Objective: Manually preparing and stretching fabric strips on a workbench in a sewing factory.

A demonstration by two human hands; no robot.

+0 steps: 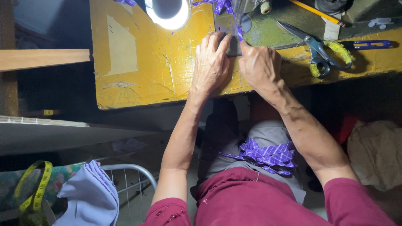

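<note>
- The left hand [211, 62] lies open and flat on the worn yellow wooden sewing table [142, 62], fingers beside the narrow purple striped fabric strip [239, 33].
- The right hand [259, 65] pinches this strip just below the grey metal needle plate [226, 25].
- Risk, in my judgement: fingertips so near the plate can be pricked, or the strip can slip sideways.
- Blue-handled steel scissors [316, 48] lie right of the plate.

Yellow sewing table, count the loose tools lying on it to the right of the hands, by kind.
Scissors with yellow-wrapped handles: 1
Blue thread snips: 1
Yellow pencil: 1
Total: 3
</note>
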